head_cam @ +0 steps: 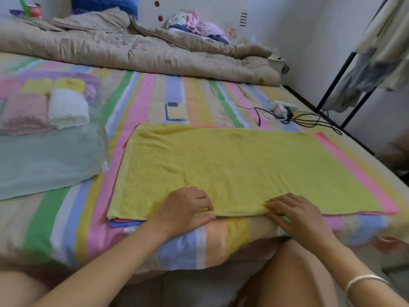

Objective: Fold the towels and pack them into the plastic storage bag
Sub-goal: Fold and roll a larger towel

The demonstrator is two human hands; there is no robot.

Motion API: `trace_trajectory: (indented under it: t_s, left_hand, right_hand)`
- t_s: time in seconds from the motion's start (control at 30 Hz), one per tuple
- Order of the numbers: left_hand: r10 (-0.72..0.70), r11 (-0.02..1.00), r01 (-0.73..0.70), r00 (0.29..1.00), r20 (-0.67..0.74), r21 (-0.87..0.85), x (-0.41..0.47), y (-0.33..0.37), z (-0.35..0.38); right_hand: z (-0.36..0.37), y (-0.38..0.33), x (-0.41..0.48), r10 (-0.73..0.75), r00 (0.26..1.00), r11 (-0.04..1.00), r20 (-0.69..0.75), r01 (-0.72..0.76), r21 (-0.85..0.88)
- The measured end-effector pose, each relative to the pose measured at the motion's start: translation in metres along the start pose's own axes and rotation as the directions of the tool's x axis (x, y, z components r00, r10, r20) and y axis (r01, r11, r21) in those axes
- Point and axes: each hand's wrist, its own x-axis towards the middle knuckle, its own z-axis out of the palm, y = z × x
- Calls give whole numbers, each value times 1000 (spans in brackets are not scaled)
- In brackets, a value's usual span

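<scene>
A yellow towel (239, 165) lies spread flat on the striped bed, on top of a pile of other flat towels whose pink (358, 173) and blue (126, 223) edges stick out. My left hand (188, 209) pinches the yellow towel's near edge left of centre. My right hand (296, 212) pinches the same edge further right. At the left lies a clear plastic storage bag (44, 160) with several folded towels inside: pink (26, 116), white (67, 109), yellow (55, 85) and purple.
A phone (176, 111) lies just beyond the towel pile. A power strip with cables (281, 110) sits at the right. A rumpled beige quilt (132, 52) fills the far side of the bed. A clothes rack (345, 80) stands right of the bed.
</scene>
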Motion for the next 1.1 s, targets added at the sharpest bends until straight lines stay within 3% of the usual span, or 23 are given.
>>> trace_trajectory:
  t_s: [0.13,0.4,0.47,0.53,0.6,0.67,0.77,0.83,0.87,0.93,1.0,1.1]
  left_hand:
    - [-101,995,99,993,-59,-28,-4,7,3]
    - [-258,964,248,959,-119,-94,-13,16,12]
    - [-269,961,257,954,-130,-102,-13,17,13]
    - [-276,959,264,951,-136,-100,-13,17,14]
    - [-280,958,269,950,-134,-96,-12,18,14]
    - [-292,955,282,949,-120,-93,-10,19,13]
    - [-357,925,342,931,-74,-165,-9,21,10]
    - [-506,806,464,862,-21,-368,-6,22,5]
    - [-589,708,523,808,13,-474,-3,22,1]
    - [-718,523,593,694,59,-612,2,17,-6]
    - [-799,384,622,594,92,-683,5,11,-12]
    - [-874,201,639,460,159,-743,10,2,-20]
  right_hand:
    - [-3,9,0,-2,992,980,-124,-22,-198]
    - [-21,57,-35,313,947,902,-72,-320,-290]
    - [-24,66,-40,471,882,831,-31,-455,-321]
    - [-31,71,-39,676,737,701,5,-641,-313]
    - [-33,73,-32,780,623,589,-59,-762,-267]
    - [-31,65,-15,781,609,586,-141,-791,-174]
    - [-15,43,22,563,792,803,-237,-592,-69]
    - [-3,21,48,254,948,960,-192,-271,-70]
    - [2,7,57,65,990,996,-122,-71,-48]
    - [11,-21,69,-230,973,971,24,228,64]
    - [15,-39,73,-285,958,934,41,268,235]
    - [17,-36,84,-42,994,912,-99,78,402]
